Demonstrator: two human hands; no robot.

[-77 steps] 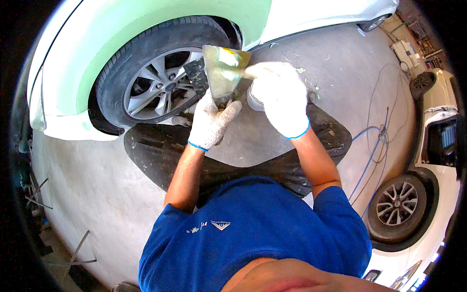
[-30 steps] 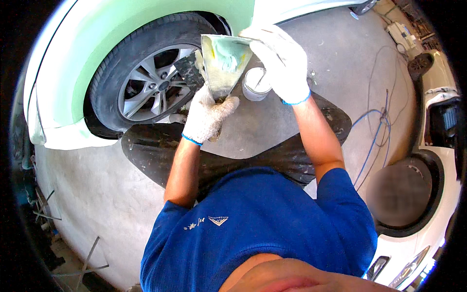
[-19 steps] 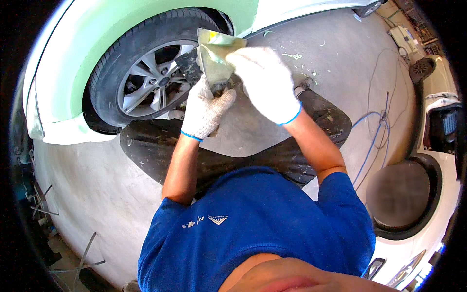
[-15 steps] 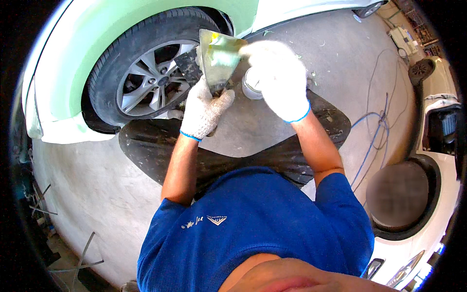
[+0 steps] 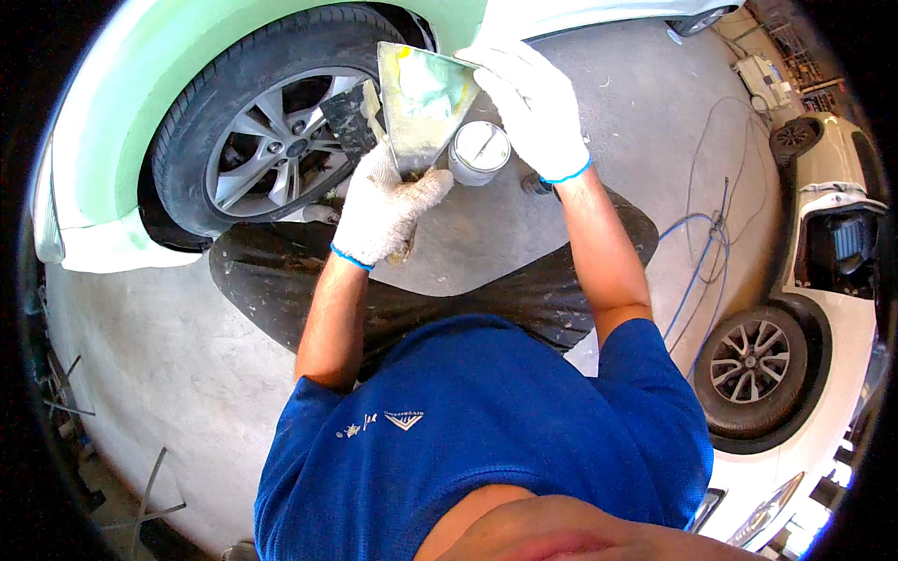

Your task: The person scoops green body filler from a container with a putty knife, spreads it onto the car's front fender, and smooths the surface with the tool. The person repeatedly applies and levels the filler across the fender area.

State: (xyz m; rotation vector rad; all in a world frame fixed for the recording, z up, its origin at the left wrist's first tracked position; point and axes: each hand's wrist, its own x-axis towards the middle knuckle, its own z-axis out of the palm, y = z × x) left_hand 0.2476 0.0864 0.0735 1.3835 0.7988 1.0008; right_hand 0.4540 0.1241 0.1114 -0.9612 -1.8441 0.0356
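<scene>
My left hand (image 5: 382,206), in a white knit glove with a blue cuff, is closed around the narrow end of a flat trapezoid mixing board (image 5: 412,131). Pale green putty (image 5: 435,82) with a yellow dab lies on the board's wide end. A dark square scraper (image 5: 350,120) sticks out on the left from the same hand. My gloved right hand (image 5: 528,103) is at the board's upper right corner, its fingers pinched on a thin flat blade (image 5: 462,63) seen almost edge-on. Below the board's right side stands a round tin (image 5: 480,150) on the floor.
A car with a pale green fender (image 5: 103,140) and a wheel (image 5: 281,140) is close on the left. On the right lie a blue hose (image 5: 716,243) and grey cable. Beyond is a white car (image 5: 847,318) with a wheel (image 5: 753,365). My knees are spread around the work.
My right hand has gone from a blurred stroke over the board to its upper right corner. The putty shows more openly, and the tin is less covered. The view has shifted slightly.
</scene>
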